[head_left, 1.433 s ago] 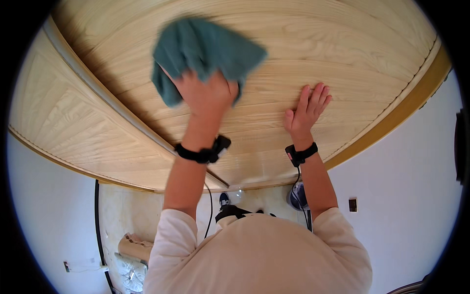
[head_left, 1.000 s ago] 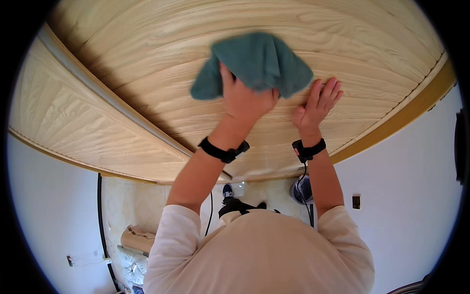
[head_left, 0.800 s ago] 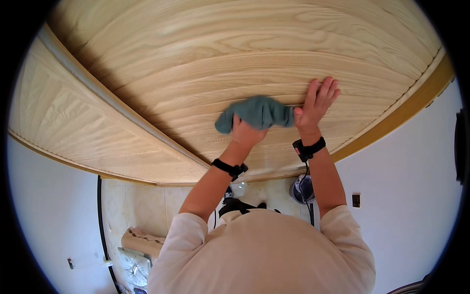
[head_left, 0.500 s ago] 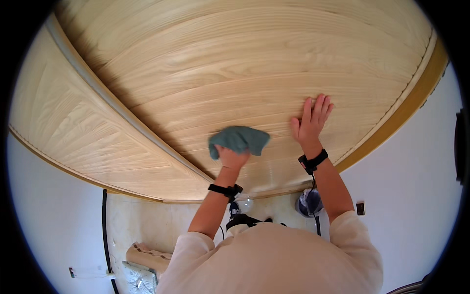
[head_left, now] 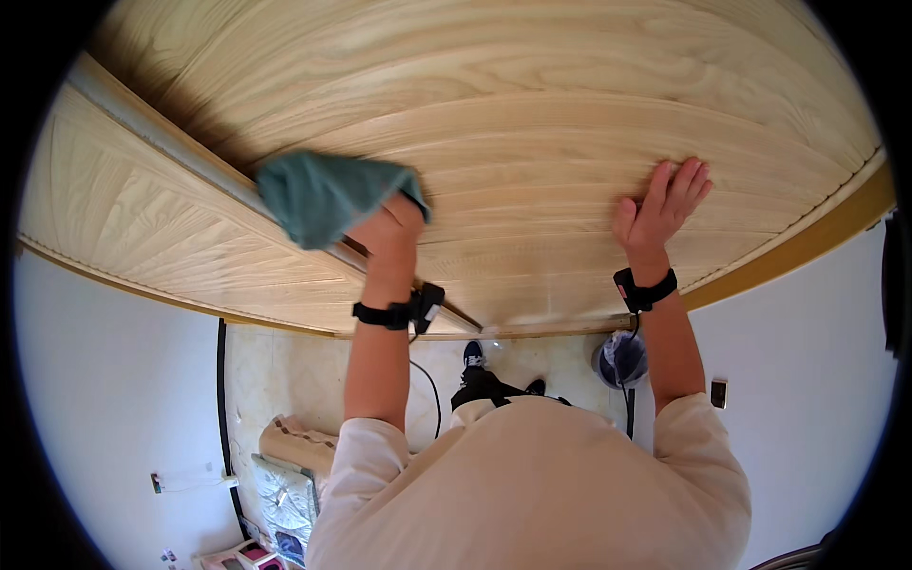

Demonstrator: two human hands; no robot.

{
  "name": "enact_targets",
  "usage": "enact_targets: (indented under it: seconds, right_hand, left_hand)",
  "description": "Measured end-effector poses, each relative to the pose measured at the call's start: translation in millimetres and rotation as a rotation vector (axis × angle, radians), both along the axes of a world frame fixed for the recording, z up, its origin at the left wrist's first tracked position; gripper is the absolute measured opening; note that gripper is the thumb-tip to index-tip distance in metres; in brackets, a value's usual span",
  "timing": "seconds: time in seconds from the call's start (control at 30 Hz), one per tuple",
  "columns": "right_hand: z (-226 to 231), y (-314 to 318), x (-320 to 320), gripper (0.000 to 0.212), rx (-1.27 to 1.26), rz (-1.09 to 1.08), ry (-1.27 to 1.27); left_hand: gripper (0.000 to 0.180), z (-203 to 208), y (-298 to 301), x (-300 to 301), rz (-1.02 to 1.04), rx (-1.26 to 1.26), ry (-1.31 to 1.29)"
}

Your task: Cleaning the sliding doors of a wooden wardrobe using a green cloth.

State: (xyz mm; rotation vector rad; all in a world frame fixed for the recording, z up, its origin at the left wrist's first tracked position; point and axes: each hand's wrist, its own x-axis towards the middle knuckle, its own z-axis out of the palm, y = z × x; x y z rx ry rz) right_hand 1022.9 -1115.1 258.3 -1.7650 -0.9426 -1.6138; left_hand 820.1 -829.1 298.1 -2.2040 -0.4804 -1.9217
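Note:
A green cloth is in my left hand, whose fingers are mostly covered by it. The cloth lies over the metal-edged border between two light wood panels, partly on the right-hand panel. My right hand rests flat on that same panel, fingers stretched out, with nothing in it. Both wrists wear black straps with small boxes. To the left of the border, the other wood panel shows a slanting grain pattern.
A lined waste bin stands on the floor near the right wall. At the lower left lie a rolled beige item and a pale folded cushion-like item. A black cable hangs beside my left arm.
My left hand has carried the cloth left and farther up, from the right panel onto the border. My right hand appears a little farther right, still flat on the panel.

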Motion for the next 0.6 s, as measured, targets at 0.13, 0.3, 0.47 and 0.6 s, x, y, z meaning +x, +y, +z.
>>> enact_targets:
  seconds: [0.13, 0.3, 0.47, 0.6]
  right_hand:
    - [-1.7, -4.4, -0.9, 0.063, 0.005, 0.012, -0.012]
    - [2.0, -2.2, -5.7, 0.063, 0.01, 0.021, -0.002]
    - [0.5, -4.6, -3.8, 0.061, -0.008, 0.007, 0.009]
    - [0.8, -2.8, -3.3, 0.058, 0.016, 0.026, 0.009]
  left_hand:
    - [0.034, -104.6, -21.7, -2.9, -0.131, -0.302, 0.099]
    - [0.036, -205.1, -40.8, 3.3, -0.053, -0.232, 0.085]
    - [0.039, -230.6, -65.8, -5.6, -0.261, -0.583, 0.356]
    - [0.04, -206.4, -86.4, -10.8, -0.394, -0.755, 0.227]
